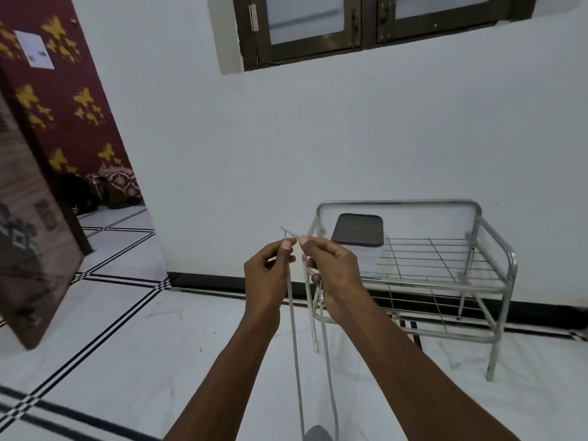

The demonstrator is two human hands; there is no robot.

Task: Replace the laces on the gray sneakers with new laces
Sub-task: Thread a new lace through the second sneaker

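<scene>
Left hand (269,272): raised in front of the body, thumb and forefinger pinched on one end of a light gray shoelace (295,338); grip closed on the lace, the remaining fingers curled loosely behind it.

Right hand (327,265): just beside the left, fingertips nearly meeting it; thumb and forefinger pinched on the other end of the same lace, with a further strand passing through the curled lower fingers.

Lace tips: two short ends stood up above the pinches, crossing or touching between the two hands; which lay in front could not be told.

Lace body: two strands hung straight down from the grips, running between the forearms to the bottom edge of the view.

Gray sneaker (318,435): only a small rounded gray part showed at the bottom edge, directly below the hands, where the strands ended; whether they were threaded into it could not be told.

Surroundings: a chrome wire rack (445,259) stood behind the right hand against the white wall (254,138), carrying a dark rectangular tray (358,230) at its left rear corner. White floor tiles (127,345) with black stripes. An open wooden door (28,224) at left. A dark-framed window (366,23) above.
</scene>
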